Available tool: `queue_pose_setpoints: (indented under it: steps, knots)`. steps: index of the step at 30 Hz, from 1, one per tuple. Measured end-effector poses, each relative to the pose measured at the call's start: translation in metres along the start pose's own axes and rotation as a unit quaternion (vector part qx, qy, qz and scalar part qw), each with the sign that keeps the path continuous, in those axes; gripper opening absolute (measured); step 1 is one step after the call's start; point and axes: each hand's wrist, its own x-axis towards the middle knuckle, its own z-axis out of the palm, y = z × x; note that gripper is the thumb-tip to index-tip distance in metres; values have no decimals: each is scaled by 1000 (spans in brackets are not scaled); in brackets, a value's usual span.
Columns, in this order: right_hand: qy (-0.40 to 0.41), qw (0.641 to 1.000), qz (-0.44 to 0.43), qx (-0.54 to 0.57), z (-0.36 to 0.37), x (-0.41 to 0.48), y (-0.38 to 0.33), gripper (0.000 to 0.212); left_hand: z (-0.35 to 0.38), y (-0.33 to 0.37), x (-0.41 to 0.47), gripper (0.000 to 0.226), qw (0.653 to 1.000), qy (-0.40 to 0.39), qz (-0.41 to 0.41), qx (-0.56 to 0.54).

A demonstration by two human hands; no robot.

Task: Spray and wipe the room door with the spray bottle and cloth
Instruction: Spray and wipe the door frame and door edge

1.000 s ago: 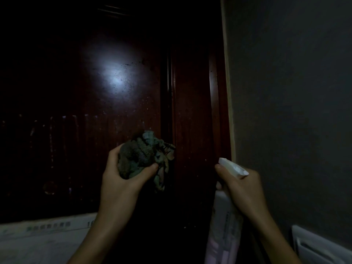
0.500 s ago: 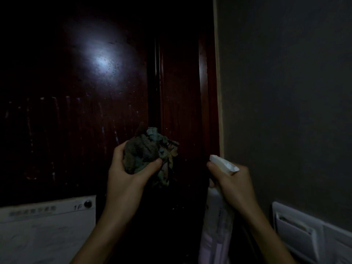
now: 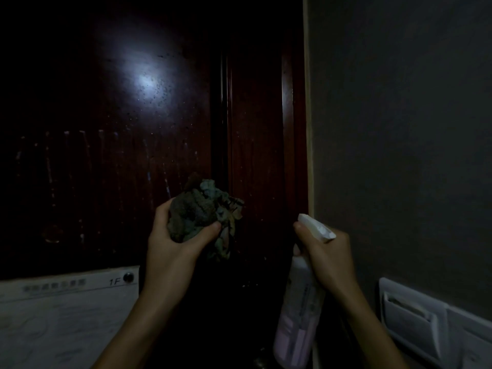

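Observation:
A dark red-brown wooden door (image 3: 111, 155) fills the left and middle of the dim view, with a bright light spot and wet drip streaks on its panel. My left hand (image 3: 170, 251) grips a crumpled grey-green cloth (image 3: 202, 211) held just in front of the door near its frame. My right hand (image 3: 327, 257) holds a white spray bottle (image 3: 300, 315) by the neck, with a finger at the trigger and the nozzle (image 3: 316, 227) aimed toward the door.
The door frame (image 3: 290, 129) meets a grey wall (image 3: 399, 129) on the right. A white switch plate and card holder (image 3: 415, 320) sit low on that wall. A white paper notice marked 1F (image 3: 66, 310) is pinned on the door at lower left.
The view has tilted down and shifted right, so the notice and the switch plate show more. Both hands keep their grips and have risen slightly toward the door.

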Motion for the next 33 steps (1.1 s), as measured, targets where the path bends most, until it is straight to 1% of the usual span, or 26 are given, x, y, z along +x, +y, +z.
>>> queue_pose_setpoints:
  steps: [4, 9, 12, 16, 19, 23, 25, 29, 31, 33]
  knots:
    - [-19, 1000, 16, 4, -2, -3, 3, 36, 0, 0, 2, 50, 1000, -1, -8, -9]
    - [-43, 998, 34, -2, 1, -10, 12, 34, 4, -6, -11, 55, 1000, 5, 22, 19]
    - [-47, 998, 33, 0, 4, -14, 16, 28, 6, -12, -21, 59, 999, 8, 32, 25]
    - [-36, 998, 40, 14, 8, -18, 20, 12, 4, -13, -23, 59, 999, 11, 41, 32]
    - [-53, 998, 25, 9, 8, -21, 23, 24, 1, -13, -24, 59, 998, 17, 47, 37]
    - [-33, 999, 25, -5, 10, -22, 24, 16, -4, -15, -28, 58, 998, 21, 45, 41]
    - [-42, 998, 30, -22, 10, -26, 22, 18, -9, -15, -30, 57, 998, 23, 39, 38]
    - [-78, 995, 56, -17, 6, -45, 22, 22, -19, -21, -40, 56, 998, 38, 23, 36]
    - [-79, 994, 77, -18, 9, -62, 30, 28, -21, -26, -48, 55, 998, 49, 10, 31]
    - [-74, 990, 117, -19, 11, -80, 40, 28, -21, -34, -58, 55, 998, 55, -3, 26]
